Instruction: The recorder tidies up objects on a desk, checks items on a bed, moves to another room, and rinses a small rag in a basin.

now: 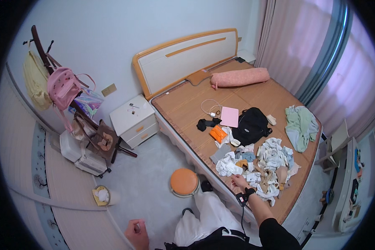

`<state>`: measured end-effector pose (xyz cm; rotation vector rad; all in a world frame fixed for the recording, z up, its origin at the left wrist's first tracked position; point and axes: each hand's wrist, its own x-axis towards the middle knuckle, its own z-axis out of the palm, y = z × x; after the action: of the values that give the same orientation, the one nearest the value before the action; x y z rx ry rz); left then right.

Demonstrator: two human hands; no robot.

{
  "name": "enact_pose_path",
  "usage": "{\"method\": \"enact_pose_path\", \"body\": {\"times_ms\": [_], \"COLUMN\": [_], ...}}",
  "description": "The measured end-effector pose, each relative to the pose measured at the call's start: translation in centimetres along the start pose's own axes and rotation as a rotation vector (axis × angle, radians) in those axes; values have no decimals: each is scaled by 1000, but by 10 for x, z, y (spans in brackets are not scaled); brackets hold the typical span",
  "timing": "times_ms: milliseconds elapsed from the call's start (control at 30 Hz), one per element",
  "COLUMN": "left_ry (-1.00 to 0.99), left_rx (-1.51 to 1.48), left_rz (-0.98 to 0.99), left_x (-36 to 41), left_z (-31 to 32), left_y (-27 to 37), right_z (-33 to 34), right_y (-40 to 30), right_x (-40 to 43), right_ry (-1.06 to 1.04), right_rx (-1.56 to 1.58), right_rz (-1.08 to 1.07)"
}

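Note:
My right hand [239, 181] is over the near edge of the bed, just below a crumpled white garment [228, 165]. A black strap with a small cabled device [242, 198] is on that wrist. Its fingers are bent, and whether they hold anything is hard to see. Down at the lower left, my left hand [137, 233] hangs over the floor, loosely curled, with a gap between thumb and fingers and nothing visible in it. A heap of small clothes [270, 156] spreads to the right of my right hand. Beside the white garment lies a grey folded cloth [220, 153].
On the bed mat [187, 106] lie a black backpack [251, 126], pink tablet-like item [229, 116], orange packet [218, 133], green garment [300, 125] and pink bolster [240, 77]. An orange-topped stool [183, 181] stands near my feet. A nightstand [134, 120], waste bin [103, 196] and coat rack [42, 47] are leftward.

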<state>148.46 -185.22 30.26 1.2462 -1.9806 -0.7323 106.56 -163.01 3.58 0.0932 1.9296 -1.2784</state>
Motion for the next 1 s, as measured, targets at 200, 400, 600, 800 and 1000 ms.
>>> {"method": "enact_pose_path", "body": {"times_ms": [200,400,600,800,1000], "left_ry": [75,-260,-540,-450,-498], "left_rx": [312,330,384,378,370], "left_rz": [330,412,192,26,-209], "left_x": [78,143,151,153,139], "left_z": [69,171,248,275,294], "left_y": [-21,57,71,64,54], "right_z": [2,11,41,74,75], "right_y": [-14,-32,-49,-98,-76], "right_x": [124,249,329,383,426], "right_ry": [109,197,60,192,-243], "right_rx": [-58,-447,-787,-933,-1543], "right_rz": [-77,-229,-353,-628,-768]}}
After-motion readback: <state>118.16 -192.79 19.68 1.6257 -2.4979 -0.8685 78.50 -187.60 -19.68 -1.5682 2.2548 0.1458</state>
